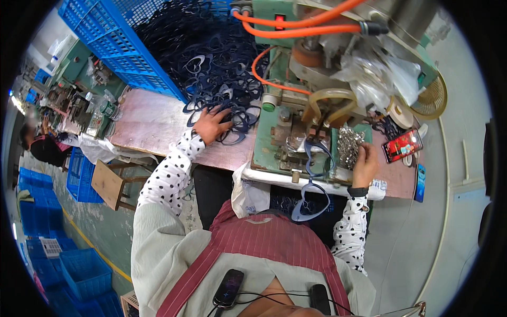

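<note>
My left hand point(212, 126) lies at the near edge of a heap of dark blue plastic eyeglass frames point(216, 79), its fingers spread and touching them. My right hand point(365, 166) is at the right edge of a pile of small shiny metal parts point(348, 148). Its thumb and fingers are drawn together; whether a part is between them cannot be seen. Between my hands, a blue eyeglass frame point(311, 203) hangs from the working point of a green bench machine point(272, 150), one rim up at the machine and the other over the table edge.
A blue plastic crate point(129, 53) is tipped beside the heap. Orange air hoses point(311, 29) cross above the machine. At the right are a phone point(402, 145) with a lit screen and a small fan point(430, 95). A wooden stool point(108, 185) and blue bins point(84, 272) stand left.
</note>
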The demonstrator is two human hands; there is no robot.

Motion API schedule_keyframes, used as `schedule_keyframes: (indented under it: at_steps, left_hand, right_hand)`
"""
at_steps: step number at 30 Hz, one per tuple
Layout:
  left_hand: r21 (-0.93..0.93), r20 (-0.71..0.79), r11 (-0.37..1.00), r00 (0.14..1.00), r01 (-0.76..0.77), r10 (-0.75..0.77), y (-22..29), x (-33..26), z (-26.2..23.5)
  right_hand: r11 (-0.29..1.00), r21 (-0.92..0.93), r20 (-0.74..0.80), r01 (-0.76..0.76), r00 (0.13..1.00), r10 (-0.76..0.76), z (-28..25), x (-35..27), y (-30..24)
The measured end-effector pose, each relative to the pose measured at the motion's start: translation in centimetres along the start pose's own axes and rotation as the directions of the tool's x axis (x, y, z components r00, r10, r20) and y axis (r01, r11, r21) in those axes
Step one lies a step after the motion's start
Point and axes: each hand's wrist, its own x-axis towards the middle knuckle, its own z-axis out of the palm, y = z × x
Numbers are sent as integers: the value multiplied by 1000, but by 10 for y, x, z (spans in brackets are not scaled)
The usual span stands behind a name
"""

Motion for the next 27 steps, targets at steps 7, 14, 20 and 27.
schedule_keyframes:
  at_steps: [7,14,20,27]
  left_hand:
    - [-88,-230,994,970,65,-84,26,12,-29]
    - [-930,-168,357,755,92,-634,79,41,-88]
    - [-958,67,-285,950,-25,-307,118,28,-124]
    - [-932,-329,-140,942,-334,-62,164,59,-174]
  right_hand:
    - [821,528,296,-218,953,62,-17,-1,-110]
    - [809,492,445,-322,892,85,-11,0,-149]
    - [682,628,433,-374,897,94,4,-2,-154]
    - [588,686,446,-428,886,125,9,-6,-151]
